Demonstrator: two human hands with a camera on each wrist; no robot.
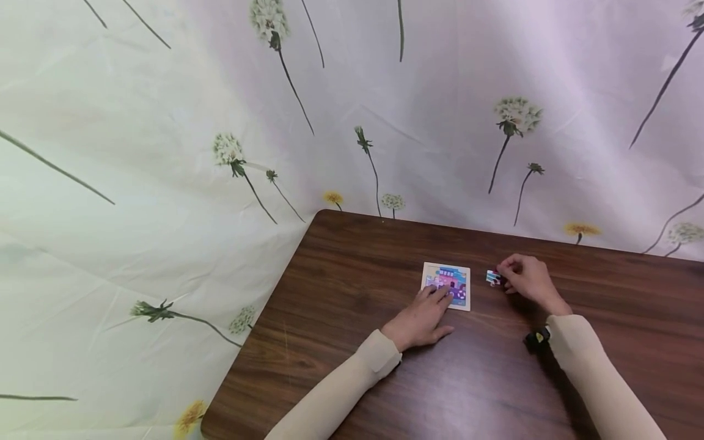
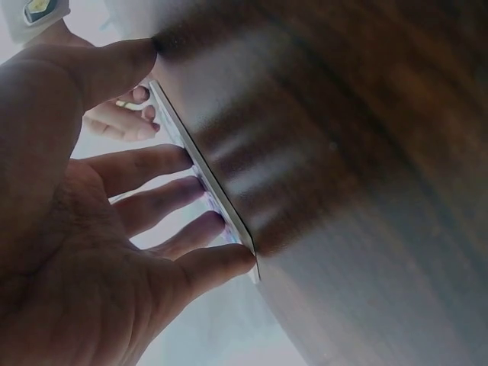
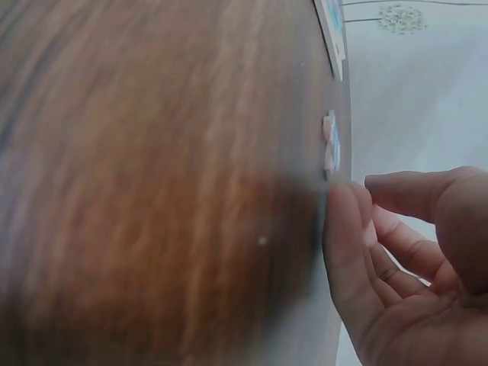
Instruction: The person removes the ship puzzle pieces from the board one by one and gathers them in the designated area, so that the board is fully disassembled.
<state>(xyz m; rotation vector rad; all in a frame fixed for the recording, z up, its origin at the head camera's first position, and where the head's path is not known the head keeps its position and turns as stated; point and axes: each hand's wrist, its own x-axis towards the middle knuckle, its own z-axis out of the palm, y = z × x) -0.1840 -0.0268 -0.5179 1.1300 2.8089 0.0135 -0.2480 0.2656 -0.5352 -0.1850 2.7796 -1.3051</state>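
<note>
"How do the hands stand?"

"Well apart. The left hand (image 1: 421,319) has its fingers stretched out, tips resting on the near left part of the picture board (image 1: 467,289). The right hand (image 1: 529,280) bends over a small puzzle piece (image 1: 493,278), fingertips at its right side. Thumb and forefinger are close together, but whether they pinch the piece cannot be told."

"Where exactly is the piece?"

"Low on the table (image 1: 352,269), just right of the board, with a strip of bare wood between them."

"How should it handle?"

"Light, by the look of it, and stiff, like thick card or thin wood. The shiny printed face may slip under a fingertip, and so thin an edge leaves little to get under. Any knobs would probably bend or fray first."

"So where to take hold?"

"By opposite edges, thumb on the near side and forefinger on the far, at its broadest part. The board seems light too and could slide; flat fingers on it should keep it steady."
</note>
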